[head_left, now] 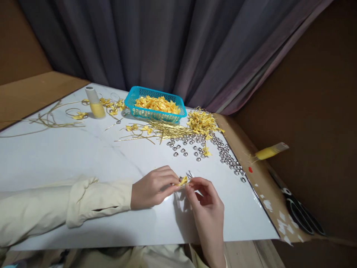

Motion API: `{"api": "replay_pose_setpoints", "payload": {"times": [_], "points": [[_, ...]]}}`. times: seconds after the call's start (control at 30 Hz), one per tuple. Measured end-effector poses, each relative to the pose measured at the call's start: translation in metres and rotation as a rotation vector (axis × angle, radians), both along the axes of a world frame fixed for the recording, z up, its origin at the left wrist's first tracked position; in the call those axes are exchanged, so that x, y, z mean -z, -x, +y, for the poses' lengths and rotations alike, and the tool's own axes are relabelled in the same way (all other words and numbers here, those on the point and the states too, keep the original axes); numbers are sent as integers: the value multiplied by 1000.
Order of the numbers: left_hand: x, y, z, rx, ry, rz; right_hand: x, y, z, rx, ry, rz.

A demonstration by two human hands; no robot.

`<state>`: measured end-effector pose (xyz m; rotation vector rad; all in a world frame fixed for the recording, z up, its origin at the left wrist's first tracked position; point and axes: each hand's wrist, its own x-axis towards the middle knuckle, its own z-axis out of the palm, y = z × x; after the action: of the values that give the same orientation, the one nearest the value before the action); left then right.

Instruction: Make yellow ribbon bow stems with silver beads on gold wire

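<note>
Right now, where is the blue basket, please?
In the head view, the blue basket stands centrally near the far edge of the white table, behind gold wires.

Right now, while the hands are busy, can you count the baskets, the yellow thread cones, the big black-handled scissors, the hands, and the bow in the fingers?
Blue basket: 1
Yellow thread cones: 2
Black-handled scissors: 1
Hands, left hand and right hand: 2
Yellow bow between the fingertips: 1
Total: 7
</note>
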<state>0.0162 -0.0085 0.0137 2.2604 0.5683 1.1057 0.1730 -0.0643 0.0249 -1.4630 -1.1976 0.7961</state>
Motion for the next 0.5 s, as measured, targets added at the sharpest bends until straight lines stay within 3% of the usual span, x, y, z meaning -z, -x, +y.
{"api": "replay_pose_setpoints", "payload": {"times": [0.37,0.5], "points": [[1,1,0,20,-20,23,-7,3,3,-10,37,12],[0,0,0,21,-12,31,-7,-1,2,-56,26,-77]]}}
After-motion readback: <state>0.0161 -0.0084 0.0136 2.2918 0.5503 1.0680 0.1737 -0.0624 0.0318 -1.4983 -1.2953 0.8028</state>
